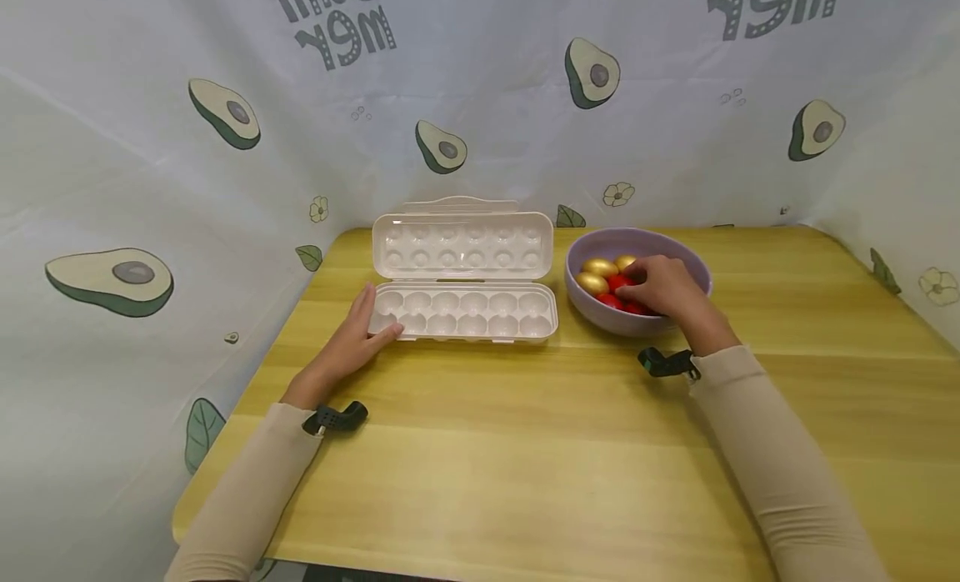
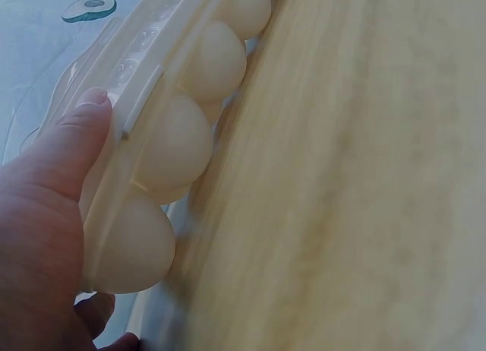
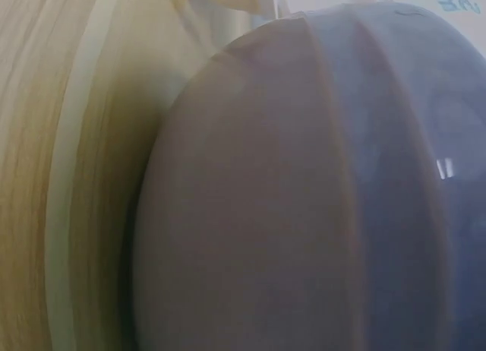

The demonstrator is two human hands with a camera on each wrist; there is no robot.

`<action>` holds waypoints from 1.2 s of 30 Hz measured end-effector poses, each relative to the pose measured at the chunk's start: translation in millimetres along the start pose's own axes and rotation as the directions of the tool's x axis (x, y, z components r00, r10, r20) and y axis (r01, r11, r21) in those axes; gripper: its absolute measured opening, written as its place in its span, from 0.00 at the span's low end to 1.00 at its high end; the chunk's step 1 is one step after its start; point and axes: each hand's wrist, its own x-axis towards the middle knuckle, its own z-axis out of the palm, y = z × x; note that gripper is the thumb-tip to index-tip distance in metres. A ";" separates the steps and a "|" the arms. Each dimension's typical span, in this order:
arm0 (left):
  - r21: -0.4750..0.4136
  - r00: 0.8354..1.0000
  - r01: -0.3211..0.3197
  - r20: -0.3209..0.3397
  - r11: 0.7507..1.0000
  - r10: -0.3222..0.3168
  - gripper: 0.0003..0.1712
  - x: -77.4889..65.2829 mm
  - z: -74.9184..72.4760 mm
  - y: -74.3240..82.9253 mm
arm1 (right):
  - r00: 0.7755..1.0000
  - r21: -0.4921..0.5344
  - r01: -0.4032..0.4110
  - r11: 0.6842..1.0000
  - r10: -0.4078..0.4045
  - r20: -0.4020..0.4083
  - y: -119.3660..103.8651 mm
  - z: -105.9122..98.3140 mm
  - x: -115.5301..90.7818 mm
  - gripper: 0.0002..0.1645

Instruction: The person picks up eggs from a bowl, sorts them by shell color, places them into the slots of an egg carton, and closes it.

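A white plastic egg carton [image 1: 465, 311] lies open on the wooden table, its lid [image 1: 462, 247] tilted back and its cups bare. At the carton's left end is my left hand [image 1: 358, 336]; in the left wrist view the thumb [image 2: 87, 127] lies over the rim and fingertips show below the end. A lilac bowl [image 1: 600, 311] to the right holds several gold eggs [image 1: 592, 283] and red eggs [image 1: 609, 301]. Inside it, my right hand [image 1: 666, 288] has thumb and fingers around a red egg [image 1: 618, 282], partly hidden. The right wrist view shows only the bowl's outer wall [image 3: 250, 199] up close.
The wooden table [image 1: 480, 449] extends in front of the carton and right of the bowl. A white cloth [image 1: 495, 90] printed with avocados hangs behind and along the sides. Each wrist carries a black camera mount [image 1: 341, 417].
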 end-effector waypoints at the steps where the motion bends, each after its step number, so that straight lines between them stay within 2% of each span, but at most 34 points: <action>1: 0.003 1.000 -0.006 0.003 1.000 0.006 0.51 1.5 0.0 0.7 | 1.000 -0.008 0.005 1.000 -0.005 0.002 0.4 -0.9 -0.3 0.25; 7: 0.007 1.000 -0.005 0.007 1.000 0.005 0.51 2.2 -0.7 2.3 | 0.999 -0.020 0.035 0.999 -0.035 0.017 -0.5 -1.3 -0.8 0.22; 21: -0.010 1.000 0.020 0.022 1.000 -0.020 0.52 3.1 -1.5 1.6 | 0.999 -0.018 0.024 1.000 -0.024 0.044 -1.9 -0.9 0.4 0.25; 29: -0.013 0.999 0.028 0.025 1.000 -0.028 0.53 1.6 -1.2 3.7 | 0.999 0.011 0.040 0.999 -0.040 -0.004 0.3 1.1 -1.7 0.21; 36: -0.025 0.999 0.033 0.028 0.999 -0.033 0.53 1.7 -2.5 4.9 | 0.998 0.041 0.037 0.998 -0.034 -0.059 -0.5 0.3 -3.8 0.25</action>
